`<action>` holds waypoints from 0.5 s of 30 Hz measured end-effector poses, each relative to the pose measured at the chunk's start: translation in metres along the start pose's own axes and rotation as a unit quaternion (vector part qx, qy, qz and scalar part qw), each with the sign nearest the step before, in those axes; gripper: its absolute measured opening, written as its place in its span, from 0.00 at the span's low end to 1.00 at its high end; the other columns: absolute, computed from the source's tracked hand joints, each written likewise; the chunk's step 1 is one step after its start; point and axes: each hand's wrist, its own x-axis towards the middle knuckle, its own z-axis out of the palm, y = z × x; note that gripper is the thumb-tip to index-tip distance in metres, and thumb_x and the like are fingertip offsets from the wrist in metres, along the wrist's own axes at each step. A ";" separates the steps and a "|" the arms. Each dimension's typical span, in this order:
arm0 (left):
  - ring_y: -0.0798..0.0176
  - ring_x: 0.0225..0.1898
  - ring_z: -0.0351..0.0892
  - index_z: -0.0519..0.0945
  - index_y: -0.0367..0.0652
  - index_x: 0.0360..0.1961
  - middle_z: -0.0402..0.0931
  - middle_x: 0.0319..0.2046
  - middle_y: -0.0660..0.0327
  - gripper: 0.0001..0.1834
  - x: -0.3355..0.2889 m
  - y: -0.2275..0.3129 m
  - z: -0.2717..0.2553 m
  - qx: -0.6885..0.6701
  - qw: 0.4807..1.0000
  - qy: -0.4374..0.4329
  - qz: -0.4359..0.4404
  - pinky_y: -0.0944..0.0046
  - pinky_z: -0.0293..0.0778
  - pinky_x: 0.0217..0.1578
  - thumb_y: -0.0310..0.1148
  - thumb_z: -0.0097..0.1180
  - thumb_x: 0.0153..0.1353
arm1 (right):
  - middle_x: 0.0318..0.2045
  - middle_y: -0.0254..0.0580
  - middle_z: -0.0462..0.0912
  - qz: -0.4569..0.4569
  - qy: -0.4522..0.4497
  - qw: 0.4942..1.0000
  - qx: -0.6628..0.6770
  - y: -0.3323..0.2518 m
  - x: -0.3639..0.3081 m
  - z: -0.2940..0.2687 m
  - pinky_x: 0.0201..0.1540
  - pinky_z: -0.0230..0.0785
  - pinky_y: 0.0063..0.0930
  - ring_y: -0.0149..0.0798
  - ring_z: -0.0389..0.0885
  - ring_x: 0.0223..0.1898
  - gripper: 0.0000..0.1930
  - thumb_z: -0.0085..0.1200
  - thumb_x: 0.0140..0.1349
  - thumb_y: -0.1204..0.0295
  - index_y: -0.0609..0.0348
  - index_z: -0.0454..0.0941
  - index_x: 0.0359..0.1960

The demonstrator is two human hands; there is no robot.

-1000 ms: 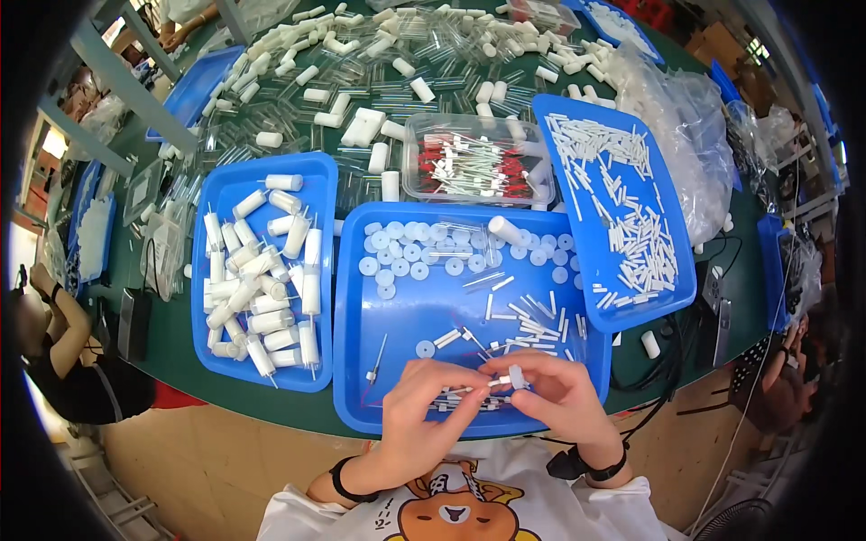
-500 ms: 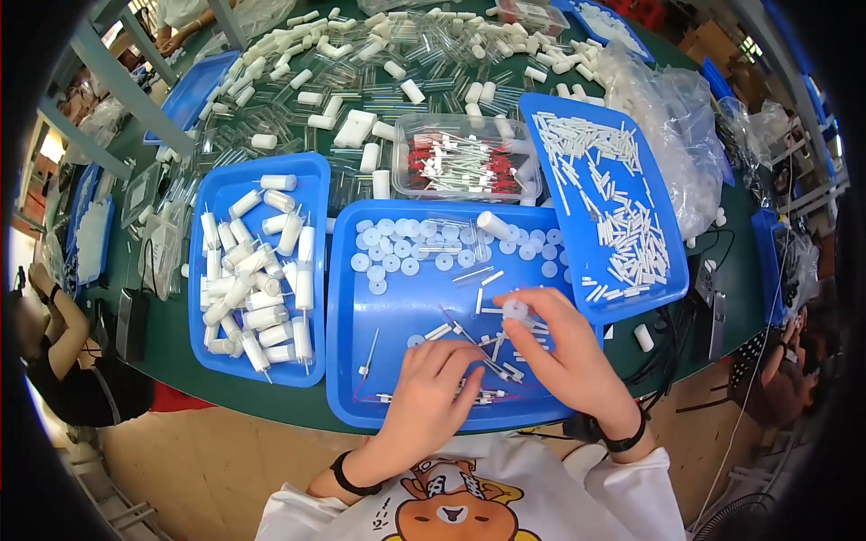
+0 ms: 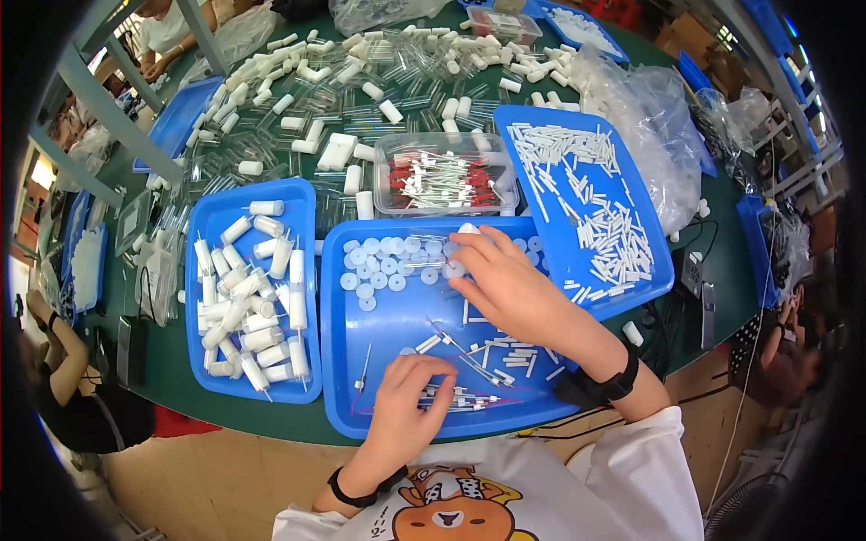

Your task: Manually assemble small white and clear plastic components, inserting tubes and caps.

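My right hand reaches over the far part of a blue tray, thumb and fingers apart around a translucent white disc among several loose discs. I cannot tell whether the fingers touch that disc. At the near side of the tray my left hand is curled, thumb and forefinger close together. Whatever it may hold is hidden. Beneath and beside it lie thin rods with small white collars. Short white tubes are scattered to their right.
To the left stands a blue tray of white cylinders with thin pins. A tilted blue tray of short white tubes overlaps the right corner. Behind is a clear box of red-ended rods. Glass tubes and white cylinders cover the far table; a co-worker sits beyond.
My right hand has moved away and left to the loose discs; the disc it pinched before no longer shows apart from the others. My left hand has shifted slightly left and nearer.
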 end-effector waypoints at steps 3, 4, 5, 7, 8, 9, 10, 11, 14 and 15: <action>0.54 0.39 0.76 0.78 0.38 0.32 0.78 0.34 0.57 0.05 0.000 0.000 -0.002 -0.008 1.000 -0.010 -0.004 0.61 0.71 0.41 0.22 0.57 0.52 | 0.55 0.54 0.69 0.028 -0.004 0.999 0.023 -0.002 0.001 -0.003 0.60 0.57 0.44 0.58 0.61 0.61 0.15 0.50 0.63 0.71 0.66 0.70 0.49; 0.54 0.39 0.76 0.78 0.38 0.32 0.78 0.34 0.57 0.05 0.000 0.000 -0.002 -0.010 1.000 -0.012 -0.004 0.61 0.71 0.41 0.21 0.57 0.52 | 0.55 0.54 0.69 0.039 0.003 0.998 0.052 -0.004 0.000 -0.008 0.60 0.58 0.44 0.58 0.62 0.60 0.15 0.50 0.62 0.71 0.66 0.70 0.48; 0.54 0.39 0.76 0.78 0.38 0.32 0.78 0.34 0.57 0.05 0.000 0.000 -0.002 -0.011 1.000 -0.012 -0.004 0.61 0.71 0.41 0.21 0.57 0.52 | 0.55 0.55 0.69 0.049 0.010 0.995 0.082 -0.007 -0.002 -0.014 0.60 0.58 0.43 0.57 0.63 0.59 0.15 0.50 0.62 0.71 0.66 0.70 0.48; 0.54 0.39 0.76 0.78 0.38 0.32 0.78 0.34 0.57 0.05 0.000 -0.001 -0.002 -0.016 1.000 -0.015 -0.007 0.61 0.71 0.41 0.21 0.57 0.52 | 0.54 0.55 0.70 0.054 0.008 0.994 0.092 -0.010 -0.005 -0.021 0.59 0.59 0.42 0.56 0.65 0.58 0.15 0.50 0.62 0.71 0.67 0.70 0.47; 0.54 0.38 0.76 0.78 0.38 0.32 0.78 0.34 0.57 0.05 0.001 0.000 -0.001 -0.020 1.000 -0.017 -0.007 0.61 0.71 0.41 0.21 0.57 0.52 | 0.54 0.55 0.70 0.049 0.001 0.996 0.073 -0.011 -0.007 -0.023 0.59 0.60 0.42 0.56 0.66 0.58 0.14 0.50 0.62 0.71 0.67 0.70 0.47; 0.54 0.38 0.76 0.78 0.38 0.32 0.78 0.34 0.57 0.05 0.001 0.000 -0.001 -0.023 1.000 -0.019 -0.009 0.61 0.70 0.41 0.21 0.57 0.52 | 0.54 0.55 0.70 0.044 -0.006 0.998 0.054 -0.011 -0.008 -0.024 0.58 0.61 0.41 0.56 0.66 0.57 0.14 0.50 0.62 0.71 0.67 0.70 0.46; 0.54 0.38 0.76 0.78 0.38 0.32 0.78 0.34 0.57 0.05 0.000 0.000 -0.001 -0.023 0.999 -0.021 -0.010 0.61 0.70 0.41 0.21 0.57 0.52 | 0.54 0.55 0.70 0.027 -0.008 0.999 0.039 -0.008 -0.009 -0.022 0.58 0.61 0.41 0.56 0.66 0.57 0.14 0.50 0.62 0.71 0.67 0.70 0.46; 0.54 0.38 0.76 0.78 0.38 0.32 0.78 0.34 0.57 0.05 0.000 0.001 -0.001 -0.024 0.999 -0.024 -0.010 0.61 0.71 0.41 0.21 0.57 0.52 | 0.54 0.55 0.69 0.011 -0.008 1.000 0.024 -0.003 -0.009 -0.018 0.58 0.61 0.40 0.56 0.67 0.57 0.14 0.50 0.62 0.71 0.67 0.70 0.46; 0.55 0.38 0.76 0.78 0.38 0.32 0.78 0.33 0.57 0.06 0.000 0.003 -0.002 -0.020 0.999 -0.026 -0.012 0.61 0.70 0.41 0.21 0.57 0.52 | 0.55 0.55 0.69 0.020 -0.024 0.998 0.057 0.003 -0.003 -0.016 0.57 0.62 0.39 0.56 0.67 0.56 0.14 0.50 0.62 0.71 0.67 0.69 0.45; 0.55 0.38 0.76 0.78 0.38 0.32 0.78 0.33 0.57 0.06 0.000 0.003 -0.002 -0.017 0.999 -0.026 -0.013 0.61 0.70 0.41 0.21 0.57 0.52 | 0.55 0.54 0.68 0.032 -0.032 0.996 0.081 0.004 0.000 -0.016 0.57 0.62 0.39 0.56 0.67 0.56 0.14 0.50 0.62 0.71 0.67 0.69 0.45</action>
